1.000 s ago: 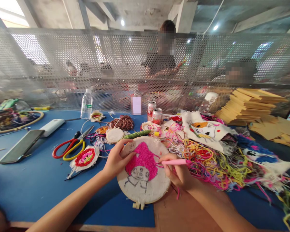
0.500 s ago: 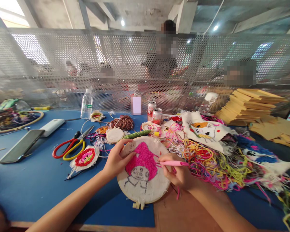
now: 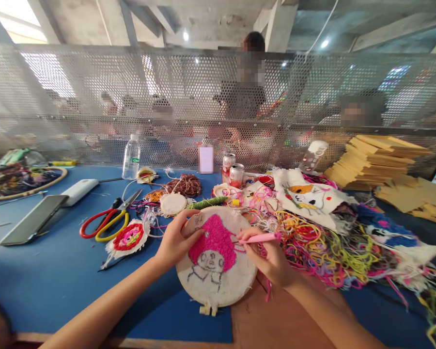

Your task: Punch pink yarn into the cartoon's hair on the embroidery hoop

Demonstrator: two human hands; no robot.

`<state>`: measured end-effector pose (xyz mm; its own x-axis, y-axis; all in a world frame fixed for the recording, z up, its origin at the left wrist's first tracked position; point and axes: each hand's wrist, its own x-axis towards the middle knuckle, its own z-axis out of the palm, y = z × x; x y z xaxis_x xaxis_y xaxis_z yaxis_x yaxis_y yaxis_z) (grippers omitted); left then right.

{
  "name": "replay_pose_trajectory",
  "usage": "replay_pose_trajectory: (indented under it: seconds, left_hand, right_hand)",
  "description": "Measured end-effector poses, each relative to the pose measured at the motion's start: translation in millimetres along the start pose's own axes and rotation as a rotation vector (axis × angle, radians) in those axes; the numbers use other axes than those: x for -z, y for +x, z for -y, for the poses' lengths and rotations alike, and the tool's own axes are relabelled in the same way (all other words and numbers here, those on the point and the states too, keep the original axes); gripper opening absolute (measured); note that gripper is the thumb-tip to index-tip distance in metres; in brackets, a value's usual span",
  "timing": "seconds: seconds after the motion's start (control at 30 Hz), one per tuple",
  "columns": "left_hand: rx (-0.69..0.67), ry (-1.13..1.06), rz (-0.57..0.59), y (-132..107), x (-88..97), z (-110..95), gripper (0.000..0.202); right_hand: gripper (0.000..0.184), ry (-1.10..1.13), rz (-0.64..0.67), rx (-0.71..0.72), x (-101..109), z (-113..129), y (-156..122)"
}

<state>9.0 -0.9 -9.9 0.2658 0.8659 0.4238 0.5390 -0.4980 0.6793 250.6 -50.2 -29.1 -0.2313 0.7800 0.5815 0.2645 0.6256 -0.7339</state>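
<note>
A round embroidery hoop with white cloth stands tilted before me, its screw clamp at the bottom. On the cloth is a drawn character whose hood is filled with magenta loops; the face is only black outline. My left hand grips the hoop's upper left rim, thumb on the front of the cloth. My right hand is closed round a pink punch needle, held nearly level, its tip at the right edge of the magenta area. Pink yarn hangs below the right hand.
A tangled heap of coloured yarn lies to the right, with kraft envelopes behind. Red and yellow scissors, a phone, a bottle and two cans lie or stand around. A perforated metal screen closes the back.
My right hand has shifted slightly, and the punch needle's rear end has risen and moved a little to the left. My left hand and the hoop are almost unmoved.
</note>
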Motion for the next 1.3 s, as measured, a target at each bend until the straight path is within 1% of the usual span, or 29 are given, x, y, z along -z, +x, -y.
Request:
replay_pose_trajectory:
  seconds: [0.1, 0.17, 0.3, 0.4, 0.6, 0.7, 1.07, 1.3]
  left_hand:
    - [0.006, 0.0, 0.006, 0, 0.0, 0, 0.032]
    - [0.006, 0.003, 0.009, 0, 0.0, 0, 0.031]
    - [0.002, 0.011, 0.008, 0, -0.2, 1, 0.031]
    - [0.0, 0.019, 0.006, 0, -0.4, 1, 0.031]
    - [-0.004, 0.025, 0.007, 0, -0.6, 2, 0.032]
    - [-0.002, 0.022, 0.01, 0, -0.7, 2, 0.032]
    - [-0.018, -0.005, 0.008, -1, 0.7, -2, 0.034]
    - [-0.037, 0.008, -0.016, -1, 0.8, -2, 0.034]
  right_hand:
    - [0.008, 0.012, 0.045, -0.031, -1, 1, 1]
    - [0.007, -0.02, 0.043, -0.029, -1, 0, 2]
    - [0.012, -0.145, 0.061, 0.074, 0, -4, 1]
    - [0.014, -0.231, 0.103, 0.1, 2, -6, -1]
    - [0.011, -0.194, 0.094, 0.085, 4, -8, -3]
    - [0.012, -0.209, 0.098, 0.088, 4, -8, -3]
    - [0.013, -0.452, 0.169, 0.176, -2, -4, 0]
    - [0.014, -0.503, 0.146, 0.256, -5, -4, 3]
